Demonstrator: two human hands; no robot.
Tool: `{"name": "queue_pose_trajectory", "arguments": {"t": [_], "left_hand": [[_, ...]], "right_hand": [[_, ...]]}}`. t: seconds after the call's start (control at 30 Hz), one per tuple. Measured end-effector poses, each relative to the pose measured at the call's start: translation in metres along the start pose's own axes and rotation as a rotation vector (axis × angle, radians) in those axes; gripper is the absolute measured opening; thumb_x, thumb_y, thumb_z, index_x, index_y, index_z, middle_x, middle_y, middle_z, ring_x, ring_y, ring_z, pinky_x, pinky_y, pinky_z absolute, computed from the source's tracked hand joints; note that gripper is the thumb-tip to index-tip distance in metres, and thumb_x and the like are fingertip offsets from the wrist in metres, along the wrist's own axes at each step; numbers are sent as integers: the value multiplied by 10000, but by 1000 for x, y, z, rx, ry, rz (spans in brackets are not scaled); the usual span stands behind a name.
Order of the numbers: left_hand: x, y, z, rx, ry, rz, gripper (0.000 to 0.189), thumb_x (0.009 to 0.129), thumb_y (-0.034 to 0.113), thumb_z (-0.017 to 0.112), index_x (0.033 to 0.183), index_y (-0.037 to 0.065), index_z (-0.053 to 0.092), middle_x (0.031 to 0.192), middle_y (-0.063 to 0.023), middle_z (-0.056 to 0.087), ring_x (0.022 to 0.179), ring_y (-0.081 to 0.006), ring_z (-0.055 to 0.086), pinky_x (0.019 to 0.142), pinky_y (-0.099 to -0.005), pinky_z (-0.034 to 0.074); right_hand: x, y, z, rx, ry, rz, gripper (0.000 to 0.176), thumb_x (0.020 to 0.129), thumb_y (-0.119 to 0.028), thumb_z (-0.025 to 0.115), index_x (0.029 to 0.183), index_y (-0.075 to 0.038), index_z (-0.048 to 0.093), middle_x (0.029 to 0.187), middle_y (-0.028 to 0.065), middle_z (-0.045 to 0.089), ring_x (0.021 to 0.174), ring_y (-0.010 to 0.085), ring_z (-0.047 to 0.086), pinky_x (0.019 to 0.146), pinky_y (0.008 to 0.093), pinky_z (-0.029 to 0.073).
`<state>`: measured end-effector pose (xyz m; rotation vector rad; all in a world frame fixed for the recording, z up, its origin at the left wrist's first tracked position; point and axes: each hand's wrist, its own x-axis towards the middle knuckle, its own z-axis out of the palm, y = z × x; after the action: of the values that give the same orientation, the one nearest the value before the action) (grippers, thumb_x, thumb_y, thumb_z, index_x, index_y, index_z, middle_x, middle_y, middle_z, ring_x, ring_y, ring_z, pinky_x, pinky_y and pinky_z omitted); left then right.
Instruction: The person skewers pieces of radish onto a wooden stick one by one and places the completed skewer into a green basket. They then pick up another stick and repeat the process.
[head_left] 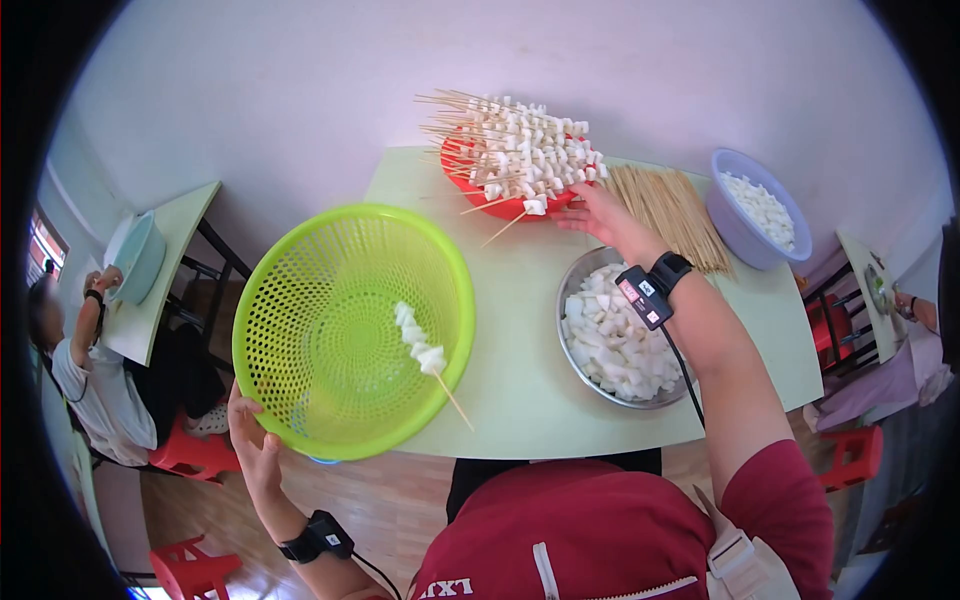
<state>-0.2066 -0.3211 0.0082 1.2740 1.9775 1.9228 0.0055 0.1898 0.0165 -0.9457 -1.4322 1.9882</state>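
My left hand (255, 440) is at the near-left rim of a large green plastic basket (455, 290), fingers curled against it. One skewer of white chunks (420, 345) lies inside the basket's right side, its bare stick end poking over the rim. My right hand (598, 215) reaches across the table with fingers spread, touching the right side of a red basin (470, 190). That basin is piled with several skewers (530, 150) of white pieces, sticks pointing left. Below my right forearm, a metal bowl (563, 345) holds loose white chunks (620, 340).
Bare wooden sticks (670, 215) lie in a wide bundle beside the red basin. A lavender basin (735, 230) of white pieces stands at the far right. Other people sit at side tables left (110, 370) and right (900, 350), with red stools (195, 565) around.
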Motion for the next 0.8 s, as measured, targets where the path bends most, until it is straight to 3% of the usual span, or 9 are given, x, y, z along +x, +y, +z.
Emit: {"name": "queue_pose_trajectory", "arguments": {"t": [0.13, 0.2, 0.23, 0.33, 0.47, 0.8], "left_hand": [[-9, -1, 1, 32, 124, -31, 406, 752, 314, 705, 925, 92, 413, 1384, -189, 310, 1249, -287, 352, 1015, -400, 294], [-13, -3, 4, -64, 208, -48, 282, 739, 127, 620, 899, 83, 393, 1387, -200, 311, 1237, -285, 363, 1020, -391, 290], [-16, -2, 4, -65, 206, -51, 282, 739, 127, 620, 899, 83, 393, 1387, -200, 311, 1237, -285, 363, 1020, -391, 290], [-16, 13, 13, -268, 335, -88, 264, 620, -26, 439, 854, 60, 353, 1342, -180, 353, 1174, -260, 411, 1005, -363, 317], [-17, 22, 21, -354, 338, -137, 259, 623, -32, 434, 853, 56, 355, 1218, -133, 414, 1081, -234, 449, 971, -341, 356], [-25, 31, 5, -510, 403, -243, 330, 614, -106, 383, 897, 64, 396, 1166, -154, 475, 1045, -272, 501, 887, -350, 453]], "right_hand": [[15, 7, -5, 24, -35, -13, 264, 928, -190, 434, 1118, -8, 453, 1075, 202, 569, 953, 318, 610, 794, 393, 526], [15, 7, -4, 48, -44, -16, 285, 906, -148, 438, 1157, -16, 410, 1076, 190, 574, 905, 308, 626, 768, 398, 536], [15, 7, -3, 48, -40, -14, 285, 906, -148, 438, 1157, -16, 410, 1076, 190, 574, 905, 308, 626, 768, 398, 536], [18, 8, 2, 42, -7, -23, 258, 895, -119, 433, 1115, 16, 450, 1016, 188, 603, 895, 308, 633, 778, 399, 537], [19, 9, 14, 30, -66, -29, 262, 878, -118, 449, 1095, 24, 487, 961, 186, 625, 832, 292, 652, 739, 387, 551], [27, 21, 72, 19, -122, -25, 296, 866, -112, 475, 1133, 14, 455, 994, 167, 604, 790, 261, 652, 678, 373, 556]]}}
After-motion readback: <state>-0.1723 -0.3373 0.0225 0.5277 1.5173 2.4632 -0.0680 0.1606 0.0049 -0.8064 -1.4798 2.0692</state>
